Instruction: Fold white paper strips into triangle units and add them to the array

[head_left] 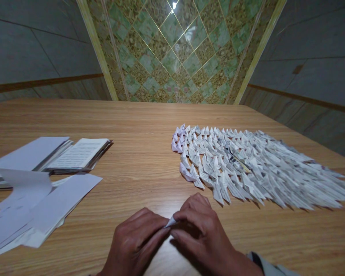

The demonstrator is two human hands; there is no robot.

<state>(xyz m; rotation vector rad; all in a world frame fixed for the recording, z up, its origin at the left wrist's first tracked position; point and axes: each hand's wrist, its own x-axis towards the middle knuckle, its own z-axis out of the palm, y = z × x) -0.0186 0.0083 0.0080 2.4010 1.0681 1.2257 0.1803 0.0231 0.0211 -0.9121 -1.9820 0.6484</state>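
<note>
My left hand (136, 241) and my right hand (199, 232) meet low at the table's near edge, fingers pinched together. Between them a small folded piece of white paper (170, 222) shows only as a pointed corner; the rest is hidden by the fingers. Both hands rest on or just above the wooden table (140, 126). To the right, beyond my right hand, lie rows of several small folded paper boats (247, 165) made from printed pages.
At the left lies an open book (74, 154) with loose white sheets (43, 207) overlapping in front of it. Behind the table are grey wall panels and a green patterned tile strip (175, 50).
</note>
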